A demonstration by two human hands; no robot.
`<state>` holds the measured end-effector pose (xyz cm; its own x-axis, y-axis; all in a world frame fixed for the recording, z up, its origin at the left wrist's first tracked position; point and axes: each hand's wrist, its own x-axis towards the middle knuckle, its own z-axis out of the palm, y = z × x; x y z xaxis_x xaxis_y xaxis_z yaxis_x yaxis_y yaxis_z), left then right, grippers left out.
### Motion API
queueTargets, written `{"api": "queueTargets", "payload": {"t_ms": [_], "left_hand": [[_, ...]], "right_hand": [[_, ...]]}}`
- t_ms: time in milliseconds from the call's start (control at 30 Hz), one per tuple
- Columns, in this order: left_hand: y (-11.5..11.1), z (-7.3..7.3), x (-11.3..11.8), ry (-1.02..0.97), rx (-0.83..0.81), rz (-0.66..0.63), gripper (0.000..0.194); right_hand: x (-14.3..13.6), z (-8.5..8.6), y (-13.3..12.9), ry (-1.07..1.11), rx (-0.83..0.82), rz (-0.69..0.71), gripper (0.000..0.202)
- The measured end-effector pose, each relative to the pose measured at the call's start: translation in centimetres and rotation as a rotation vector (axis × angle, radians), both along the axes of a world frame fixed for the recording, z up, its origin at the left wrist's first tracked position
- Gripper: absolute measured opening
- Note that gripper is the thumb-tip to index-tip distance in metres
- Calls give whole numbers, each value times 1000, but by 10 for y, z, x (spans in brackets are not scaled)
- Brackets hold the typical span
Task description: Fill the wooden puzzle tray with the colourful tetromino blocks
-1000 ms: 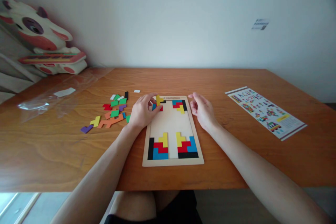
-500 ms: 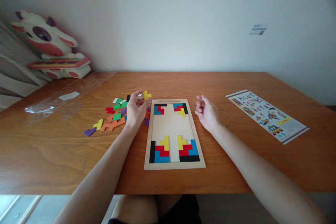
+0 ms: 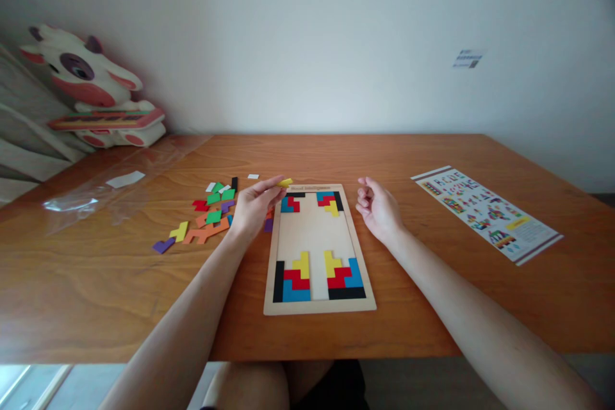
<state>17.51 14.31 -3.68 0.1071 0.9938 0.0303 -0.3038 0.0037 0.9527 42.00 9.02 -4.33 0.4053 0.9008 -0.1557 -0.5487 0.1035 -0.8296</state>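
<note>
A yellow puzzle piece is pinched between the thumb and fingers of my left hand, tilted nearly edge-on above the top left corner of the wooden puzzle board. Black, blue, red and yellow pieces fill parts of the board's four corners; its centre shows bare wood. My right hand hovers just right of the board with its fingers curled in and nothing visible in them. Loose pieces, such as a green piece and an orange piece, lie left of the board, some hidden behind my left hand.
A printed pattern sheet lies on the table to the right. On the left are a clear plastic bag and a cow-shaped toy keyboard. A white piece sits beyond my left hand.
My left hand has moved right and slightly down, and the yellow puzzle piece has turned from face-on to nearly edge-on. My right hand has hardly moved.
</note>
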Motion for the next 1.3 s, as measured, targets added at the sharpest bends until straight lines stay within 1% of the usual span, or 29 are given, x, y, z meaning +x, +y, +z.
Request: {"api": "queueTargets", "payload": {"t_ms": [133, 267, 333, 433, 500, 567, 667, 733, 800, 867, 933, 1067, 1133, 1200, 1300], "left_hand": [[-1, 1, 1, 13, -38, -37, 49], [1, -1, 0, 147, 10, -20, 50], [3, -3, -1, 257, 74, -9, 46], [5, -6, -1, 461, 188, 21, 41], [6, -7, 1, 599, 251, 54, 38], [6, -8, 3, 685, 290, 76, 36], [5, -8, 5, 699, 311, 56, 36], [5, -8, 6, 683, 317, 33, 38], [5, -8, 6, 668, 313, 19, 40], [5, -8, 6, 664, 309, 10, 40], [5, -9, 6, 699, 320, 17, 39], [3, -6, 3, 867, 381, 40, 35], [3, -5, 3, 892, 413, 52, 34], [2, -5, 2, 865, 439, 74, 33], [3, -6, 3, 839, 453, 85, 32]], "right_hand": [[2, -3, 1, -41, 4, 5, 15], [2, -10, 3, -171, 34, 10, 18], [1, -14, 6, -354, 81, -7, 20], [-2, -17, 14, -794, 216, -55, 22], [-6, -16, 19, -1053, 314, -19, 22], [-10, -13, 23, -1248, 436, 32, 20], [-16, -8, 24, -1556, 611, 94, 22], [-21, -5, 22, -1725, 658, 136, 25], [-26, -3, 21, -1811, 661, 158, 26], [-30, -2, 23, -1824, 654, 171, 25], [-32, -1, 27, -1783, 647, 212, 23], [-31, 1, 34, -1595, 564, 300, 19], [-27, 1, 34, -1461, 499, 317, 16], [-22, 2, 33, -1302, 437, 297, 14], [-11, 0, 32, -1098, 321, 201, 16]]}}
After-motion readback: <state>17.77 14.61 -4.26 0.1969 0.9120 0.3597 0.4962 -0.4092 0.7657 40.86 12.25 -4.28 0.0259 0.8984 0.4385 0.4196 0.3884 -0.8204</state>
